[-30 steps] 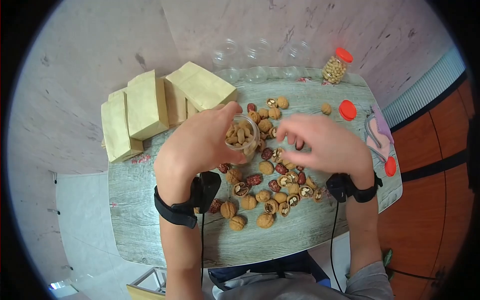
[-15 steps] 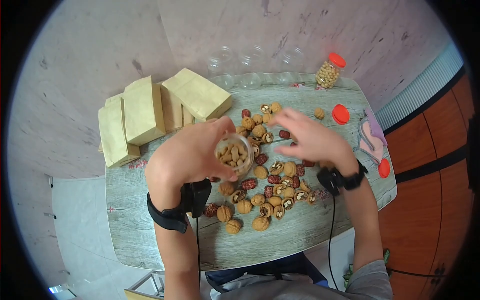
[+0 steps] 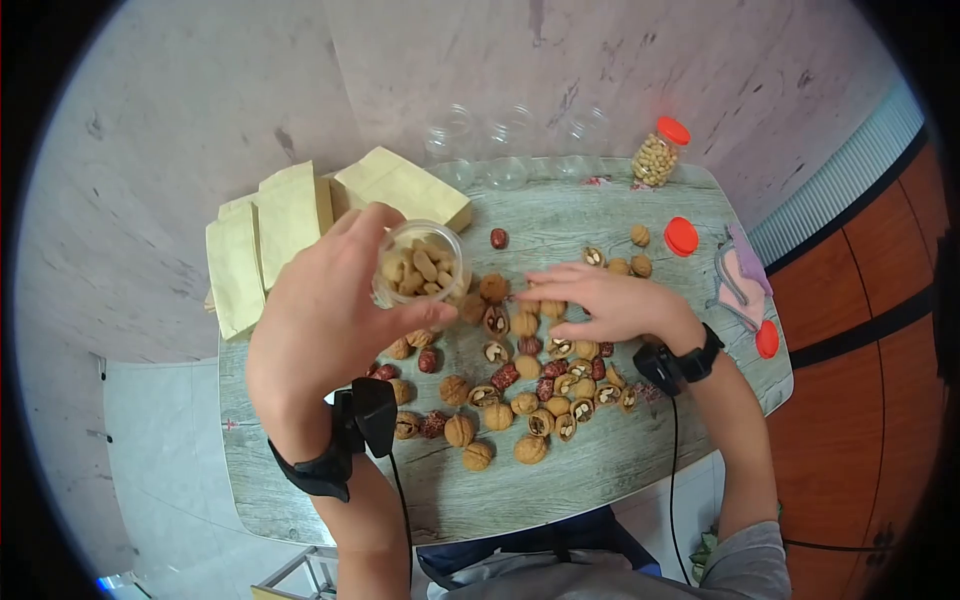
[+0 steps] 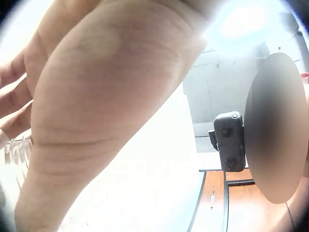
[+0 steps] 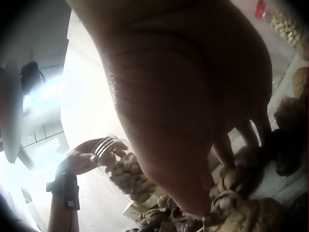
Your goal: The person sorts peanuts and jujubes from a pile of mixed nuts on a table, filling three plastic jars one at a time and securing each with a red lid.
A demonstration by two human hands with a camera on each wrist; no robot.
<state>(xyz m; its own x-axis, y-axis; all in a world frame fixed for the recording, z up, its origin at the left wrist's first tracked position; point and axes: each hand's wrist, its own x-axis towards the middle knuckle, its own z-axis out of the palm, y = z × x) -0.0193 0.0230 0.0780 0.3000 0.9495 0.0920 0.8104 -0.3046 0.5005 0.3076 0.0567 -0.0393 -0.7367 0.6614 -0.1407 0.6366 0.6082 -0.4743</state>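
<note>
My left hand point(image 3: 320, 310) grips a clear jar point(image 3: 463, 280) between thumb and fingers, left of the nut pile. Peanuts point(image 3: 418, 268) fill the jar up near its open, uncapped mouth. In the right wrist view the threaded rim point(image 5: 107, 146) shows, with the jar tilted and raised off the table. Low over the walnuts point(image 3: 524, 323) lies my right hand point(image 3: 620, 308), palm down with fingers stretched out and nothing pinched in them; its fingertips are right among the nuts. Whole and cracked walnuts mix with red dates point(image 3: 504, 376) across the table's middle. The left wrist view shows mostly palm and forearm.
Several paper bags point(image 3: 290, 225) stand at the back left. Uncapped clear jars point(image 3: 508, 170) line the back edge, beside a red-lidded jar of nuts point(image 3: 657, 158). Red lids point(image 3: 681, 237) and a pink and purple cloth point(image 3: 742, 280) lie on the right.
My left hand has carried the jar of peanuts leftward and away from me. My right hand has come down onto the nuts, and the back ones have shifted, some left and some right.
</note>
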